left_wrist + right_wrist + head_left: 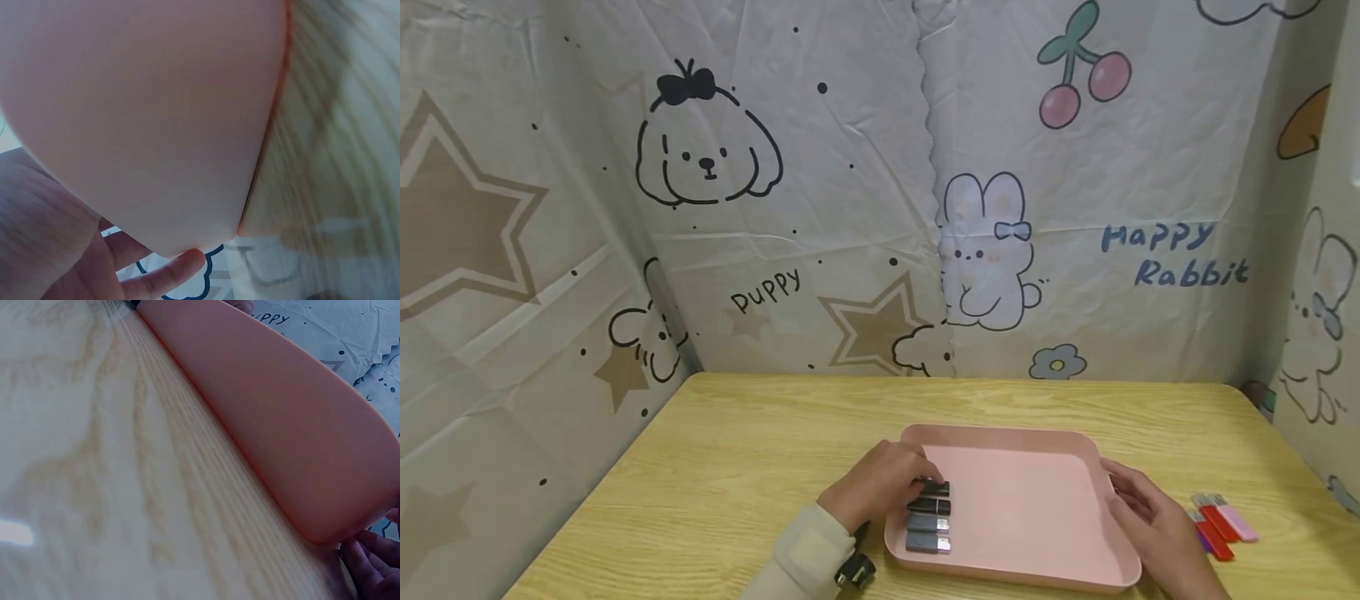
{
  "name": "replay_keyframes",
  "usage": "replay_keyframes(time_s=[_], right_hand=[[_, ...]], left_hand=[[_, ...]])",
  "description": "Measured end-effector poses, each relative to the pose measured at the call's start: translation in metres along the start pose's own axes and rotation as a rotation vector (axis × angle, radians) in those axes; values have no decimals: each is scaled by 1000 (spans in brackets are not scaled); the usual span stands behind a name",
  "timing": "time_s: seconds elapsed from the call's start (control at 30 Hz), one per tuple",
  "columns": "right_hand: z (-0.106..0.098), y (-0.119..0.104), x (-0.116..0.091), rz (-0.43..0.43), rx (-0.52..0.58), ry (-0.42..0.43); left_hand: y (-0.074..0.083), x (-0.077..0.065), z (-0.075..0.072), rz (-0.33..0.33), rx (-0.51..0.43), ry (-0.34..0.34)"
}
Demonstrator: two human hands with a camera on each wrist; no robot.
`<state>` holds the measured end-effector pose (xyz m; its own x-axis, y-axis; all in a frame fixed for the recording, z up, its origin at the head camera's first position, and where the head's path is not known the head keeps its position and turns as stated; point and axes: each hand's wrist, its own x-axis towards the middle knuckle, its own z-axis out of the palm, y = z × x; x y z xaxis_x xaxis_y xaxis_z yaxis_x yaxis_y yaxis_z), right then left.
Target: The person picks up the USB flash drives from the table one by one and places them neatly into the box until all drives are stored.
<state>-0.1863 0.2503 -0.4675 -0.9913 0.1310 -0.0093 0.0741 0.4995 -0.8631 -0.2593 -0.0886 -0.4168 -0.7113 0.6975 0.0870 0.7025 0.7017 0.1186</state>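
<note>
A pink tray (1022, 500) lies on the table, its plain outer wall filling much of both wrist views. Four-sided with rounded corners, it holds a column of USB flash drives along its left side. My left hand (880, 483) reaches over the left wall, its bent fingers on the farthest black USB flash drive (936, 488); the thumb is hidden. Nearer lie another black drive (931, 506) and two grey drives with metal plugs, one grey drive (927, 544) nearest me. My right hand (1157, 525) touches the tray's right side with extended fingers.
Right of my right hand lie several coloured drives, including a red drive (1215, 542) and a pink drive (1236, 518). The wood-grain table (700, 483) meets a printed cloth (850, 208) at the back and sides. A black strap device (855, 571) is on my left wrist.
</note>
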Motion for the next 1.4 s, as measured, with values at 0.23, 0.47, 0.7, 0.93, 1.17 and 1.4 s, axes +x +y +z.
replay_keyframes(time_s=[0.23, 0.47, 0.7, 0.93, 1.17, 1.4], right_hand=[[0, 0, -1, -20, -9, 3], [2, 1, -1, -13, -7, 6], [2, 0, -1, -20, -11, 15], [1, -1, -1, -22, -12, 8], [1, -1, 0, -26, -20, 11], [0, -1, -1, -9, -3, -5]], left_hand=[[0, -2, 0, 6, 1, 8], [1, -4, -5, -19, -5, 5], [0, -12, -19, -70, 1, 29], [-5, -25, -26, -118, 4, 100], [-12, -39, -27, -146, 7, 85], [-20, -47, -24, -231, -53, -34]])
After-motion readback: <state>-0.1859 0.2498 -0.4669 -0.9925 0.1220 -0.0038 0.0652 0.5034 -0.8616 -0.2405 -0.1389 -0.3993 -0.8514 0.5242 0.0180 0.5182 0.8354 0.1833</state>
